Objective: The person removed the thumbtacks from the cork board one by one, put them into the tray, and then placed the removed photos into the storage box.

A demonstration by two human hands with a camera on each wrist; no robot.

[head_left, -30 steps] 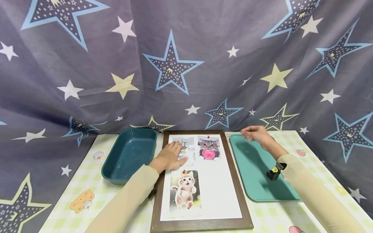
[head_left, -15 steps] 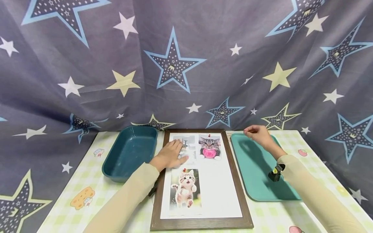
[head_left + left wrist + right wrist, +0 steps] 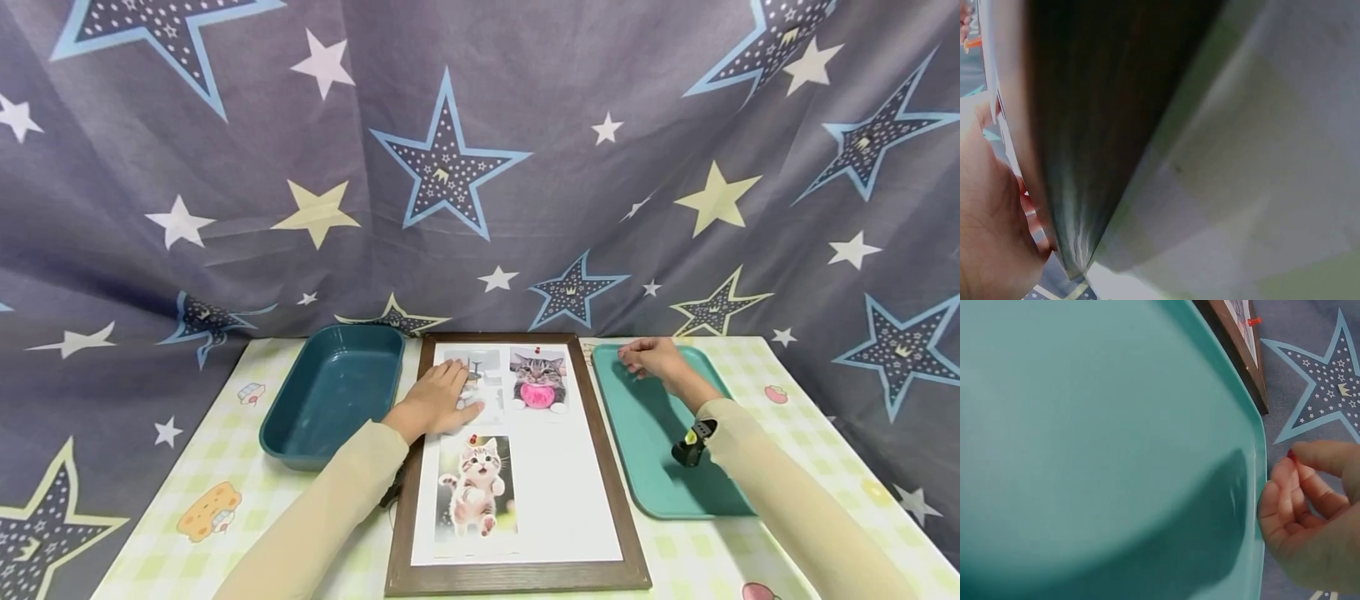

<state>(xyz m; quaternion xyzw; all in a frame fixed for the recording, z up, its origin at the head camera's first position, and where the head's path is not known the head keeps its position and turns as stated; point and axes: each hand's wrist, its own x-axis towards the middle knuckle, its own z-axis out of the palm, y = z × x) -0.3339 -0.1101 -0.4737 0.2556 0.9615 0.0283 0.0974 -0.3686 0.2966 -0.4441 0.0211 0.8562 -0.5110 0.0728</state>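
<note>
In the head view my left hand (image 3: 437,402) lies with fingers extended over a pale photo (image 3: 486,387) at the upper left of the brown-framed board (image 3: 517,577), partly covering it. The left wrist view shows that hand beside the frame's dark edge. My right hand (image 3: 656,362) is over the far end of the green tray (image 3: 652,492), and its thumb and index finger pinch a small red push pin (image 3: 1291,453), mostly hidden by the fingertips. Red push pins top the photo of a cat with a pink ball (image 3: 538,392) and the kitten photo (image 3: 478,496).
A deep dark teal basin (image 3: 337,400) stands left of the board. All of it rests on a green-checked tablecloth (image 3: 270,508). A grey curtain with stars (image 3: 450,275) hangs directly behind the table.
My right hand has dropped a little and shifted slightly left over the tray, still pinching the push pin. The left hand stays in place on the photo.
</note>
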